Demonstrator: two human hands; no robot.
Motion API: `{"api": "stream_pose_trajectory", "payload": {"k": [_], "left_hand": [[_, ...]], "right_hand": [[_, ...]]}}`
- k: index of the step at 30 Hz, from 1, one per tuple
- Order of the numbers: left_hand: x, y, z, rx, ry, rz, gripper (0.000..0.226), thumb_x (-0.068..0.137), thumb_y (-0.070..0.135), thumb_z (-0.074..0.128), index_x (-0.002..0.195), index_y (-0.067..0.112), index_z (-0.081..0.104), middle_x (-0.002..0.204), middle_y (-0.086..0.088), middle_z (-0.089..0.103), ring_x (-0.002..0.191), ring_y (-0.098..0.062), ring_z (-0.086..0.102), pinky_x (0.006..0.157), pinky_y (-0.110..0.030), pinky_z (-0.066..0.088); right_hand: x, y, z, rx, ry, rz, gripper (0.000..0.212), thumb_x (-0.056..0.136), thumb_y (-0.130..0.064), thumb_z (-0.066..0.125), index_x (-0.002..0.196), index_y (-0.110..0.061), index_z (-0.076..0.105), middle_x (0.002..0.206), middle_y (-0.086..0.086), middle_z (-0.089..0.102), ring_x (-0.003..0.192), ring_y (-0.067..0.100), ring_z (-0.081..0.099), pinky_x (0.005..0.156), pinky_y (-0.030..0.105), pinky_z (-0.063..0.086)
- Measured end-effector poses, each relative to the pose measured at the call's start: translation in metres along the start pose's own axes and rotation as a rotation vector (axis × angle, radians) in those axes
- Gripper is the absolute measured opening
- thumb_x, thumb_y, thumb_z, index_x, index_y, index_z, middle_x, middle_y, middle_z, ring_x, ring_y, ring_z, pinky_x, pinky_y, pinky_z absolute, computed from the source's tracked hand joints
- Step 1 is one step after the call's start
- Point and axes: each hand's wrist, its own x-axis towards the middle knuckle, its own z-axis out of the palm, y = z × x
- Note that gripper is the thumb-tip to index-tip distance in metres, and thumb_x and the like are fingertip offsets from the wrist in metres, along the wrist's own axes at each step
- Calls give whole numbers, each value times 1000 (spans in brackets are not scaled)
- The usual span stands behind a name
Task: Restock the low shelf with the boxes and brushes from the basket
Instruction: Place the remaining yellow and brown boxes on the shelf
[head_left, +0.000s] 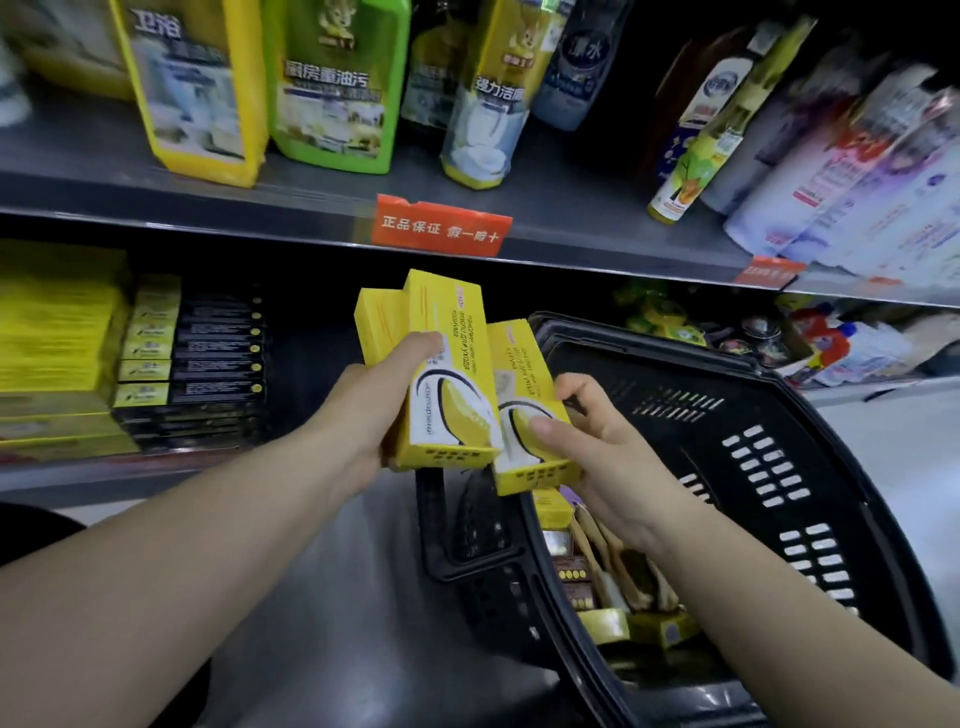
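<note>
We see the left hand closed around two yellow boxes, thumb pressed across the front face of the nearer one, fingers wrapped behind. The boxes are slim cardboard cartons, glossy, printed with a yellow curved shape on white; a second carton edge shows just behind on the left. The right hand grips a third yellow box of the same kind, thumb flat on its front, fingers curled at its right edge. This box touches the left pair along its side. All three are held upright above the front edge of the low shelf, a smooth grey metal board.

Beneath the right hand stands the black plastic basket, its walls pierced with slots. Inside it lie more yellow cartons, small brown boxes with gold dots, and flat wooden-looking brushes, partly hidden by the wrist.

On the low shelf at left, stacked yellow cartons sit just beside a stack of black boxes.
</note>
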Motion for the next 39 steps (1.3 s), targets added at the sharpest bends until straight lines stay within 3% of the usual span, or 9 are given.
{"api": "stream_pose_trajectory", "payload": {"k": [4, 9, 12, 14, 17, 21, 26, 32, 39], "left_hand": [[-7, -6, -5, -78, -40, 5, 33, 74, 51, 67, 82, 19, 69, 71, -2, 73, 59, -18, 70, 55, -29, 54], [-26, -26, -9, -151, -53, -22, 43, 77, 48, 66, 104, 14, 64, 81, -4, 73, 69, -20, 70, 63, -32, 53], [-32, -26, -8, -145, -46, -57, 30, 88, 37, 59, 95, 8, 61, 107, -19, 67, 54, -6, 66, 55, -19, 51], [-33, -25, -16, -136, -31, -23, 24, 94, 28, 53, 97, 6, 62, 96, -26, 63, 37, 0, 57, 41, -12, 45], [-34, -23, -38, -177, 68, -54, 41, 81, 42, 66, 108, 11, 65, 83, -15, 71, 62, -16, 70, 51, -24, 53], [-25, -15, -78, -175, 284, 36, 71, 66, 54, 73, 120, 12, 56, 104, -10, 70, 85, -27, 69, 57, -32, 52], [-15, -3, -108, -159, 411, 52, 85, 56, 60, 72, 127, 18, 49, 108, -6, 67, 90, -28, 68, 63, -37, 55], [-1, 14, -129, 0, 506, 163, 75, 64, 52, 76, 124, 21, 43, 111, -1, 62, 97, -25, 63, 66, -33, 50], [13, 36, -156, 74, 568, 128, 91, 49, 55, 80, 122, 18, 41, 103, -3, 62, 90, -26, 63, 75, -44, 55]], "right_hand": [[12, -3, 8, -145, 116, 17, 21, 87, -13, 63, 92, -28, 50, 108, 13, 62, 90, 32, 55, 70, 36, 46], [28, -28, 15, -413, 76, 99, 53, 87, -16, 62, 118, -57, 47, 107, -1, 69, 97, 22, 66, 88, 37, 46], [43, -37, 21, -480, 80, 172, 64, 86, -14, 64, 133, -47, 38, 100, 2, 69, 88, 23, 69, 81, 38, 51], [55, -38, 29, -497, 91, 205, 68, 85, -11, 65, 140, -34, 33, 99, 4, 66, 91, 27, 67, 91, 44, 50], [74, -34, 48, -487, 74, 287, 67, 85, -10, 64, 142, -19, 30, 108, 11, 66, 98, 33, 65, 95, 45, 48], [105, -25, 75, -519, 29, 318, 30, 81, -8, 61, 110, -3, 55, 93, 14, 61, 79, 27, 60, 71, 36, 48], [152, -12, 92, -974, 32, 275, 16, 82, -27, 57, 80, -13, 49, 72, 3, 38, 61, 16, 38, 55, 28, 28], [222, 19, 88, -1616, -202, 252, 50, 91, -34, 55, 131, -7, 43, 119, 13, 56, 101, 29, 55, 76, 31, 42], [264, 72, 89, -1632, -486, 280, 53, 81, -45, 65, 123, -28, 38, 104, 2, 51, 94, 22, 50, 81, 35, 43]]}}
